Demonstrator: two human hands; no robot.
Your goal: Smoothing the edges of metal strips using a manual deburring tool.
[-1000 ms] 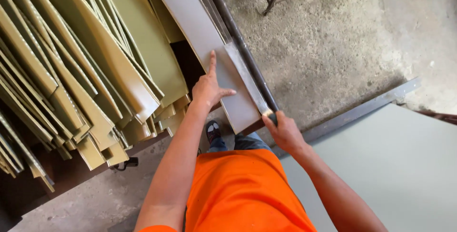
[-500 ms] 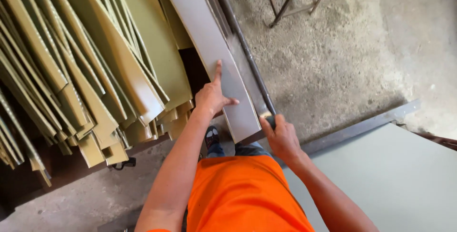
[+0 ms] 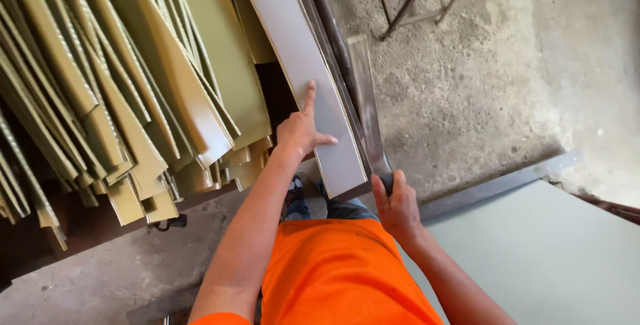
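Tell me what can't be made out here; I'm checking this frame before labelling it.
- Head view: the long pale grey flat panel runs off the top edge.
- The right hand covers the handle of the motion-blurred narrow metal blade.
- The left hand hides the panel beneath it.

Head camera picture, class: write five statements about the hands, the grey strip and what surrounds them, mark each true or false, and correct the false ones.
1. The left hand lies flat on the grey strip, forefinger stretched out. True.
2. The right hand is empty. False: it is closed around the dark handle of a long narrow blade.
3. The blade lies along the strip's right edge. True.
4. The olive-green strips are stacked right of the grey strip. False: they lie to its left.
5. The person wears a blue top. False: the top is orange.
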